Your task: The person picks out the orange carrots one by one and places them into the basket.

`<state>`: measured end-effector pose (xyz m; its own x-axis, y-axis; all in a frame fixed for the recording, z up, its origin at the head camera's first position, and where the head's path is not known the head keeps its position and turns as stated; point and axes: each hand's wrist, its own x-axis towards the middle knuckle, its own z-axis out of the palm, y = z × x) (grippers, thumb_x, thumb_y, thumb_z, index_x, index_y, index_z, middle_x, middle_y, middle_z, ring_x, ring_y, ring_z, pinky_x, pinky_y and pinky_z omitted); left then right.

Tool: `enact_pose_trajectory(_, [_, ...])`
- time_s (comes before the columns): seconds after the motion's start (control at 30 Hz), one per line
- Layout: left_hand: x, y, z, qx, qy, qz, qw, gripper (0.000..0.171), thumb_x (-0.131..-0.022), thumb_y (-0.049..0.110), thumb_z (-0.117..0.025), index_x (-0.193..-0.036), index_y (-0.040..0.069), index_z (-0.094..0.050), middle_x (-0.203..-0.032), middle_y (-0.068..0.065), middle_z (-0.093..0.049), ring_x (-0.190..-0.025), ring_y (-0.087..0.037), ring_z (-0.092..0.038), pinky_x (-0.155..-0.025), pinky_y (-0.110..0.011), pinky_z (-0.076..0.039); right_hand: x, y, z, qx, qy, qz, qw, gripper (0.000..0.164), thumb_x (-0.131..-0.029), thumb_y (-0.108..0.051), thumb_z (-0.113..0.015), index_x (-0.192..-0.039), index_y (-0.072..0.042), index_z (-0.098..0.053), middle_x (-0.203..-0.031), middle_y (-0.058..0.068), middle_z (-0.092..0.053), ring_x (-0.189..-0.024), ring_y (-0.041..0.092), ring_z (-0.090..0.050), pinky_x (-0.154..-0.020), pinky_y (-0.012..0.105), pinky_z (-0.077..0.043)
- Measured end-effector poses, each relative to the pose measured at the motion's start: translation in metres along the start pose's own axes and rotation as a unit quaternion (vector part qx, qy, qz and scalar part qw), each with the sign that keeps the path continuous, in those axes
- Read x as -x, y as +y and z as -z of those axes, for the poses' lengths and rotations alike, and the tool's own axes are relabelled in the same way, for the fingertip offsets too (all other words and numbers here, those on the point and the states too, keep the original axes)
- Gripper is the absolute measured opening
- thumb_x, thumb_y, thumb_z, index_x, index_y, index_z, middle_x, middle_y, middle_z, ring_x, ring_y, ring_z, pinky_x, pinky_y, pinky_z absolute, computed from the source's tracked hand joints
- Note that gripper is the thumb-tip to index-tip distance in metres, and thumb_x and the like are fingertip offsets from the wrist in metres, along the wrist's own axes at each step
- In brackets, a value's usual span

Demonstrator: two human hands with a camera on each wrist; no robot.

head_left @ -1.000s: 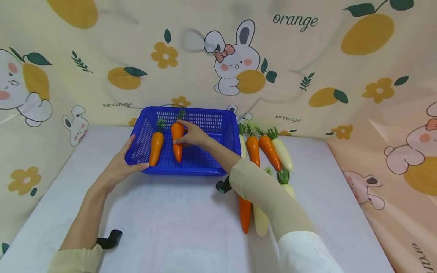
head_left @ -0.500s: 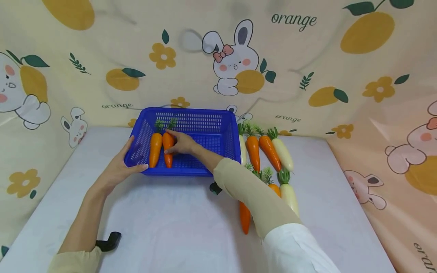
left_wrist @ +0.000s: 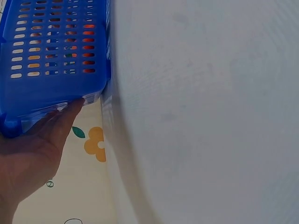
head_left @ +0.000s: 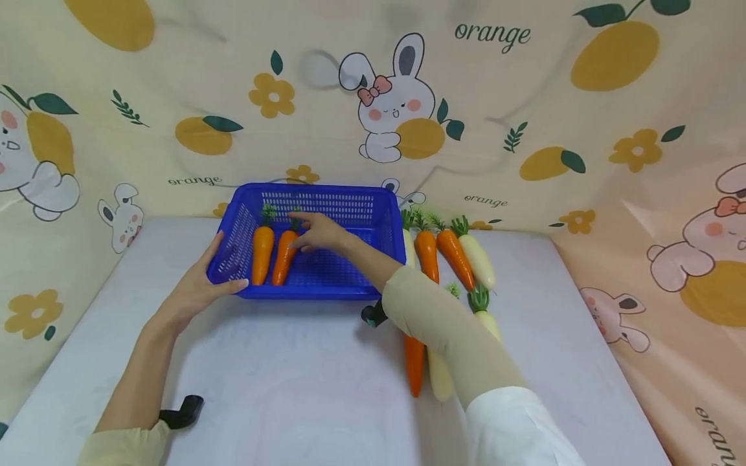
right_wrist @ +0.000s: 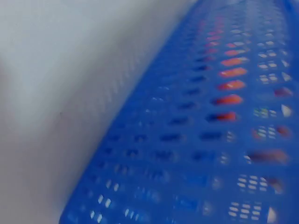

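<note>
A blue plastic basket (head_left: 315,292) with slotted walls stands at the back of the table in the head view. My left hand (head_left: 195,281) holds its left front corner, thumb on the front rim and fingers stretched along the outer left side; the left wrist view shows these fingers under the rim. Inside lie two orange carrots with green tops: an upright-lying carrot (head_left: 263,252) at the left and a slightly slanted carrot (head_left: 284,257) beside it. Over the slanted carrot's top end is my right hand (head_left: 322,233), fingers spread and extended, with nothing gripped. The right wrist view is blurred.
Right of the basket lie more orange carrots (head_left: 454,255) and white radishes (head_left: 476,259), partly hidden by my right sleeve. Nearer the front are a carrot (head_left: 414,366) and a radish (head_left: 440,375). A patterned cloth (head_left: 495,84) hangs behind the table (head_left: 291,375).
My right hand has carried the second carrot left, set it down beside the first and loosened from it, moving slightly up and right. The left hand stays on the basket.
</note>
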<state>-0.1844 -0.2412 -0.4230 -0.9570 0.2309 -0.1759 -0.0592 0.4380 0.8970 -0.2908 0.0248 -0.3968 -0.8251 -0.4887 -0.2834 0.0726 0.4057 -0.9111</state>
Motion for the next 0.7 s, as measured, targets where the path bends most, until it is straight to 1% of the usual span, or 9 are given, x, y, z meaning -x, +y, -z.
enact_pose_trajectory(0.07, [0.001,0.0,0.001,0.003,0.0,0.001,1.0,0.11,-0.089,0.039,-0.074,-0.156,0.039,0.012,-0.166,-0.011,0.008,-0.15,-0.043,0.005,-0.113,-0.071,-0.004,0.005,-0.003,0.007,-0.015,0.001,0.012,1.0,0.074,-0.089,-0.002,-0.073,-0.154,-0.016,-0.039,-0.153,0.024,-0.036,-0.119,0.031,-0.06,-0.095,0.041,-0.054])
enact_pose_trajectory(0.13, [0.001,0.0,0.001,0.005,0.0,-0.001,1.0,0.11,-0.089,0.038,-0.074,-0.156,0.039,0.012,-0.166,-0.011,0.008,-0.15,-0.042,0.004,-0.113,-0.071,-0.004,0.011,-0.005,0.015,-0.029,0.001,0.031,0.999,0.072,-0.09,-0.003,-0.072,-0.153,-0.015,-0.04,-0.151,0.024,-0.039,-0.119,0.03,-0.061,-0.096,0.042,-0.053])
enact_pose_trajectory(0.2, [0.0,0.0,0.001,0.006,0.0,-0.006,1.0,0.11,-0.089,0.038,-0.075,-0.156,0.04,0.012,-0.166,-0.01,0.007,-0.15,-0.042,0.004,-0.114,-0.07,-0.004,0.021,-0.006,0.022,-0.035,0.011,0.049,0.998,0.068,-0.09,-0.005,-0.072,-0.151,-0.014,-0.044,-0.147,0.022,-0.045,-0.115,0.028,-0.063,-0.095,0.042,-0.054])
enact_pose_trajectory(0.33, [-0.001,-0.001,0.001,0.01,0.001,-0.009,0.9999,0.109,-0.089,0.036,-0.075,-0.156,0.041,0.012,-0.166,-0.009,0.007,-0.151,-0.041,0.004,-0.114,-0.07,-0.004,0.044,-0.004,0.034,-0.028,0.026,0.087,0.995,0.06,-0.092,-0.007,-0.07,-0.148,-0.015,-0.048,-0.142,0.019,-0.053,-0.109,0.025,-0.066,-0.091,0.037,-0.056])
enact_pose_trajectory(0.43, [-0.001,-0.001,0.001,0.01,0.002,-0.006,0.9999,0.109,-0.089,0.037,-0.075,-0.155,0.042,0.011,-0.166,-0.009,0.007,-0.15,-0.041,0.005,-0.113,-0.071,-0.003,0.063,0.0,0.042,-0.021,0.031,0.109,0.993,0.056,-0.094,-0.009,-0.069,-0.146,-0.017,-0.05,-0.142,0.015,-0.054,-0.109,0.024,-0.066,-0.092,0.036,-0.056])
enact_pose_trajectory(0.57, [0.0,-0.001,0.002,0.005,0.005,0.0,1.0,0.11,-0.088,0.041,-0.075,-0.156,0.041,0.012,-0.166,-0.009,0.008,-0.15,-0.041,0.006,-0.113,-0.071,-0.002,0.088,0.005,0.053,-0.007,0.049,0.118,0.992,0.054,-0.094,-0.009,-0.068,-0.145,-0.018,-0.052,-0.141,0.01,-0.056,-0.112,0.023,-0.065,-0.094,0.038,-0.055])
enact_pose_trajectory(0.7, [0.001,0.001,0.002,0.008,0.005,0.001,1.0,0.11,-0.088,0.041,-0.075,-0.156,0.039,0.012,-0.166,-0.009,0.008,-0.15,-0.041,0.007,-0.113,-0.071,-0.002,0.114,0.011,0.065,0.005,0.073,0.111,0.991,0.053,-0.094,-0.009,-0.068,-0.144,-0.017,-0.052,-0.139,0.006,-0.058,-0.116,0.023,-0.064,-0.095,0.036,-0.054])
